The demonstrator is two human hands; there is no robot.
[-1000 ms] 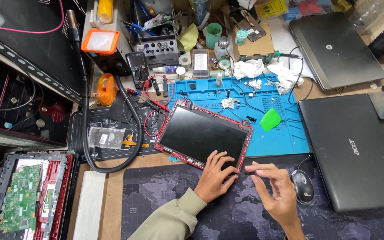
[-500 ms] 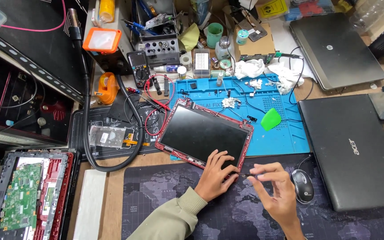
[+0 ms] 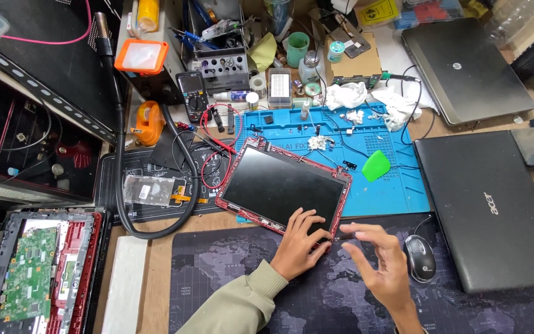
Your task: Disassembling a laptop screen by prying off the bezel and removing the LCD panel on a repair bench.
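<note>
Yellow sign [image 3: 378, 10] top; left hand [image 3: 302, 244] on red-framed screen [image 3: 282, 185].

The left hand [image 3: 301, 244] lies flat, fingers spread; the right hand [image 3: 383, 263] hovers beside it, fingers splayed, thumb and forefinger pinched.

red-framed black screen panel [image 3: 282, 185] on a blue work mat [image 3: 397, 185]; bright green pick [image 3: 376, 166]; dark desk mat [image 3: 242, 291] with a world-map pattern; olive sleeve [image 3: 236, 306].

Electronics repair workshop: multimeter [image 3: 193, 93], dismantled laptops [image 3: 38, 272].
</note>
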